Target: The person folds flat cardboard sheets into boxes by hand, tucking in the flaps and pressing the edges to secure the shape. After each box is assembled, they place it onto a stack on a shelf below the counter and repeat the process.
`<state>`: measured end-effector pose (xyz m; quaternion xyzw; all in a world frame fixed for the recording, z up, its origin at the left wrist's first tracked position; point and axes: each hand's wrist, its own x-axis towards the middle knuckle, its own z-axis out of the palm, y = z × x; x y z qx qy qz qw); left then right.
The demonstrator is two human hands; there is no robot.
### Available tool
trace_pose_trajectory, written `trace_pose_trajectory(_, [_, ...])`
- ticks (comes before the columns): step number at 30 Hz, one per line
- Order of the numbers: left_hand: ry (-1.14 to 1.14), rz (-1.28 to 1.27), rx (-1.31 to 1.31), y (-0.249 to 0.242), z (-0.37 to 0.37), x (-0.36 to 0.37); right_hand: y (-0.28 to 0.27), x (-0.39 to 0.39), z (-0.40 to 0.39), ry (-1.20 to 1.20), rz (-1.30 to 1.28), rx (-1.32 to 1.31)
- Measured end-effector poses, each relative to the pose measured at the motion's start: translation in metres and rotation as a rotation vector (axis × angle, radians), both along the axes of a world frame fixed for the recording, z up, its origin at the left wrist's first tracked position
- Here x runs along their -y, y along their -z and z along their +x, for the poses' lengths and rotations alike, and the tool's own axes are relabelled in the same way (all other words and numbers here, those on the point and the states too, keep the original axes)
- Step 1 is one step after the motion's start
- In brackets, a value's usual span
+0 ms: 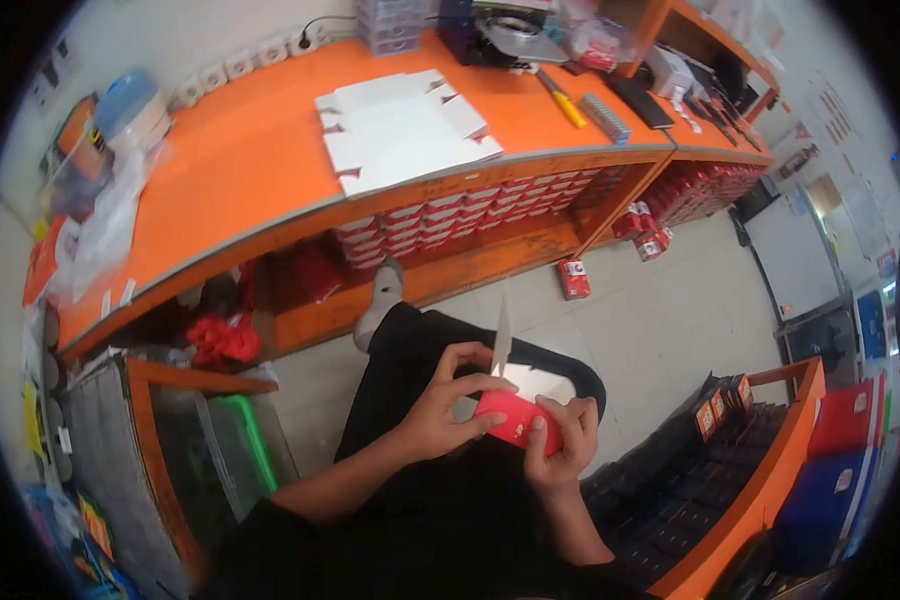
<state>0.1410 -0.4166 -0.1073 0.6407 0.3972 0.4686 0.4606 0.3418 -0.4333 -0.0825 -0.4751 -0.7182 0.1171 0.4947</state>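
Observation:
A small red cardboard box (pixel 511 419) with a white inside is held between my two hands above my lap. Its white flap (pixel 503 330) stands upright on the far left side, and the box looks open at the top. My left hand (pixel 450 403) grips the left end, thumb on the red face and fingers by the flap. On the right end, my right hand (pixel 563 436) has its thumb against the red front and its fingers over the edge. What lies inside the box cannot be made out.
On the orange workbench (pixel 240 135) lies a stack of flat white box blanks (pixel 400 130), with a yellow-handled cutter (pixel 567 103) farther right. Red boxes (pixel 460 215) fill the shelf below. Another red box (pixel 574 280) sits on the floor. Dark boxes (pixel 670 480) are at my right.

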Motion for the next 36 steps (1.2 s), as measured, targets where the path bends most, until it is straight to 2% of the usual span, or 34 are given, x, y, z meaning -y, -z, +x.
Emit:
trace_pose_trajectory(5, [-0.107,-0.021,-0.025,0.000,0.000,0.005,-0.002,-0.002,-0.003,-0.074,0.049,0.069])
trace_pose_trajectory(7, [-0.438,-0.209,0.414,0.009,0.013,0.008,-0.001,-0.002,-0.006,-0.084,0.039,0.052])
trace_pose_trajectory(9, [-0.444,-0.177,0.317,0.010,0.009,0.011,0.004,-0.003,-0.010,-0.148,0.071,-0.031])
trace_pose_trajectory(11, [-0.247,0.041,-0.006,0.003,0.001,0.016,0.007,-0.003,-0.009,-0.148,0.044,-0.036])
trace_pose_trajectory(16, [-0.235,0.060,-0.044,-0.004,-0.002,0.023,0.007,-0.002,-0.006,-0.171,0.043,-0.012])
trace_pose_trajectory(18, [-0.518,0.003,0.064,0.007,0.005,0.023,0.007,-0.001,-0.008,-0.141,0.070,0.015])
trace_pose_trajectory(21, [-0.541,-0.072,0.143,0.005,0.014,0.023,0.004,-0.005,-0.013,-0.176,0.110,0.005])
trace_pose_trajectory(22, [-0.467,-0.120,0.251,0.006,0.016,0.025,0.005,-0.005,-0.012,-0.170,0.106,0.004])
trace_pose_trajectory(23, [-0.461,-0.124,0.249,0.006,0.012,0.025,0.005,-0.006,-0.009,-0.191,0.095,-0.016])
trace_pose_trajectory(25, [-0.267,-0.003,0.096,0.004,0.001,0.023,0.005,-0.007,-0.005,-0.202,0.081,-0.036])
trace_pose_trajectory(30, [-0.145,0.049,-0.021,0.004,-0.002,0.022,0.006,-0.008,0.002,-0.270,0.075,-0.064])
trace_pose_trajectory(32, [-0.165,0.220,0.031,-0.003,0.000,0.024,0.002,-0.010,0.006,-0.196,-0.001,-0.100])
trace_pose_trajectory(33, [-0.150,0.215,0.031,-0.001,-0.002,0.024,0.001,-0.011,0.009,-0.135,-0.079,-0.135])
trace_pose_trajectory(35, [-0.009,0.192,0.192,0.009,-0.010,0.020,0.002,-0.017,0.014,-0.148,-0.124,-0.248])
trace_pose_trajectory(36, [-0.102,0.081,0.404,0.008,0.008,0.026,0.003,-0.019,0.017,-0.153,-0.127,-0.266])
